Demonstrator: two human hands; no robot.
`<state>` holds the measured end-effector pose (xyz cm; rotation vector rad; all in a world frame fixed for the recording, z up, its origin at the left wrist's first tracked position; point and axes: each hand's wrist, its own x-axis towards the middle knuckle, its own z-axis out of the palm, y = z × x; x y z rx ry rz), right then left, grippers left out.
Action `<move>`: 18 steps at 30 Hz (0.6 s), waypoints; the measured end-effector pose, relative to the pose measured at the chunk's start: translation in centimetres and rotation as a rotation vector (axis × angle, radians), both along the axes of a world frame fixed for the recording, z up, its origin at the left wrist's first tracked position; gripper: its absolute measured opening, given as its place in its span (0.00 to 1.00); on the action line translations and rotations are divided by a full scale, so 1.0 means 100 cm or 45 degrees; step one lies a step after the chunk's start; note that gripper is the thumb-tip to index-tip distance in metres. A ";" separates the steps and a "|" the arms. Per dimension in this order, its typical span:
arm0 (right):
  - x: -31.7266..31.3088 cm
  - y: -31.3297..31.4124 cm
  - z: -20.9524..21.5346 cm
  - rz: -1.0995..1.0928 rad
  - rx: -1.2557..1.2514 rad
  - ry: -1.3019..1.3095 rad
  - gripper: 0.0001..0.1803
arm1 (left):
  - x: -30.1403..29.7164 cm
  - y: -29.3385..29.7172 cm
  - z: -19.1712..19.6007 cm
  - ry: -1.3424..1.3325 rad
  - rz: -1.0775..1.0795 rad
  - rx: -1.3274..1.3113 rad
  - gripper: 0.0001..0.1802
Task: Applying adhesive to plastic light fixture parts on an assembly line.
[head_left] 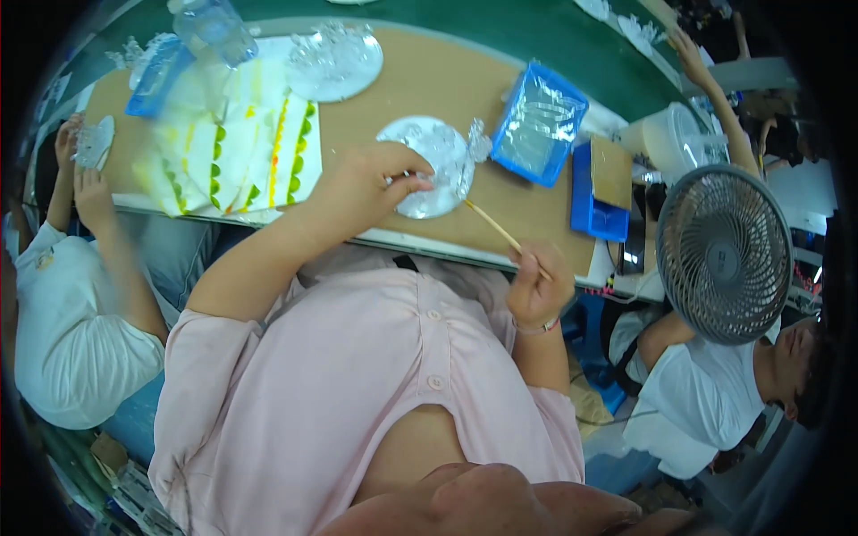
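A round white plate (pixel 431 204) with small clear pieces on it lies on the table in front of me. My left hand (pixel 393 179) reaches over its left side, thumb and forefinger bent close together in a pinch. What sits between these fingertips, if anything, is too small to make out. In my right hand (pixel 541 284), near the table's front edge, is a thin wooden stick (pixel 494 223), its tip pointing up-left to the plate's right rim. A clear, glittering branched piece (pixel 480 141) lies by the plate's upper right.
Behind is another white plate (pixel 344 87) of clear pieces. Patterned sheets (pixel 241 161), a clear jar (pixel 213 34) and a blue tray (pixel 161 79) lie left. To the right are a blue bin (pixel 539 125), a blue box (pixel 597 217) and a grey fan (pixel 724 255). People sit on both sides.
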<state>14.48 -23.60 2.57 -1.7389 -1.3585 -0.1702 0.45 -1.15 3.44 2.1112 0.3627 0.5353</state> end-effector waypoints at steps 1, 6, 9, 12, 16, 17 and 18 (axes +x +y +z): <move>0.002 -0.003 -0.002 -0.026 0.120 0.092 0.09 | 0.004 0.005 0.004 0.003 -0.001 -0.002 0.07; 0.002 -0.027 0.017 -0.099 0.332 0.038 0.17 | 0.029 0.033 0.038 0.037 0.072 -0.084 0.07; 0.003 -0.031 0.016 -0.007 0.711 0.095 0.18 | 0.063 0.060 0.072 0.021 0.091 -0.103 0.07; 0.011 -0.032 0.022 -0.043 0.797 0.014 0.13 | 0.121 0.089 0.094 0.088 0.072 0.141 0.08; 0.007 -0.032 0.023 -0.089 0.780 0.062 0.18 | 0.212 0.134 0.067 -0.018 0.244 0.511 0.09; 0.008 -0.033 0.023 -0.106 0.736 -0.005 0.18 | 0.233 0.142 0.056 -0.008 0.314 0.514 0.09; 0.010 -0.033 0.022 -0.124 0.703 -0.033 0.18 | 0.250 0.151 0.041 -0.002 0.382 0.516 0.09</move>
